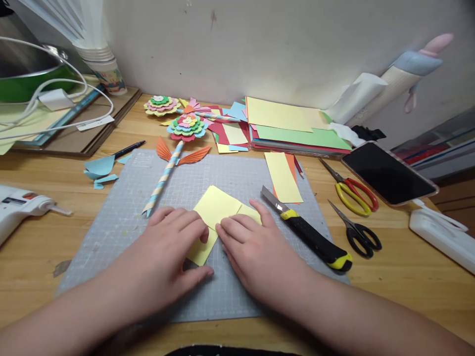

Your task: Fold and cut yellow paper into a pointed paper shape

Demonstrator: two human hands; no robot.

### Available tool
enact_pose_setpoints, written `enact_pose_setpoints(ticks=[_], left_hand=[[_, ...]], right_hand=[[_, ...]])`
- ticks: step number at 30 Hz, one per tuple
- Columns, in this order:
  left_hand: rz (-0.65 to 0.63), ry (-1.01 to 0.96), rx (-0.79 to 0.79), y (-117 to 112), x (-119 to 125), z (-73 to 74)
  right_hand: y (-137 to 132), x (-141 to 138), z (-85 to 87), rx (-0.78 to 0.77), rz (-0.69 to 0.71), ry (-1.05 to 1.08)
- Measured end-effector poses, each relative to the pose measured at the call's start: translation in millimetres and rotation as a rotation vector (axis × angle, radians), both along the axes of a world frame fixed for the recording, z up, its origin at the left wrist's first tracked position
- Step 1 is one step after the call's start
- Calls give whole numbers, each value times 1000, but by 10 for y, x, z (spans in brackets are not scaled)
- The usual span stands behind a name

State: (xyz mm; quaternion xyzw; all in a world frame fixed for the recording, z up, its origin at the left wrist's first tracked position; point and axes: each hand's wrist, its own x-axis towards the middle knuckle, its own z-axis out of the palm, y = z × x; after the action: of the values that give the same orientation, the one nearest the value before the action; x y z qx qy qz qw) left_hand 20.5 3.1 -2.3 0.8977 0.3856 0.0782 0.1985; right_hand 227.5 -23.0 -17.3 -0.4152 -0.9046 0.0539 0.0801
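Note:
A folded piece of pale yellow paper (214, 203) lies on a grey cutting mat (222, 299), its creases meeting near the middle. Across its left part rests my left hand (174, 242), fingers bent and the thumb held apart near the paper's lower corner. My right hand (252, 242) lies flat over the right part, fingertips on the paper by the crease, covering much of that side. To the right of it is a black and yellow utility knife (315, 240) with its blade out. Further back on the mat lies a paper flower (187, 127) on a striped stem with orange pleated leaves.
Yellow and orange paper strips (284, 178) lie at the mat's back right. Two scissors, red-yellow (356, 195) and black (358, 232), sit beside a phone (388, 170). A glue gun (25, 210) is at left. Stacked coloured paper (297, 136) stands by the wall.

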Motion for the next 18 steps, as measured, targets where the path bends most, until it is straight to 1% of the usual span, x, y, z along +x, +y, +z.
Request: enact_pose_setpoints(ticks=[4,8,10,15,18], left_hand=[[18,67,24,-127,92,-43],[78,100,24,-232,146,-64],[100,88,2,-239,148,-73],[124,-10,-106,-169,121,-83],[141,3,-106,-157,112,-80]], right_hand=[[-45,35,1,15,9,1],[-96,81,-61,93,24,66],[-114,96,-81,114,22,105],[-78,107,-86,55,28,143],[-26,103,-89,16,39,144]])
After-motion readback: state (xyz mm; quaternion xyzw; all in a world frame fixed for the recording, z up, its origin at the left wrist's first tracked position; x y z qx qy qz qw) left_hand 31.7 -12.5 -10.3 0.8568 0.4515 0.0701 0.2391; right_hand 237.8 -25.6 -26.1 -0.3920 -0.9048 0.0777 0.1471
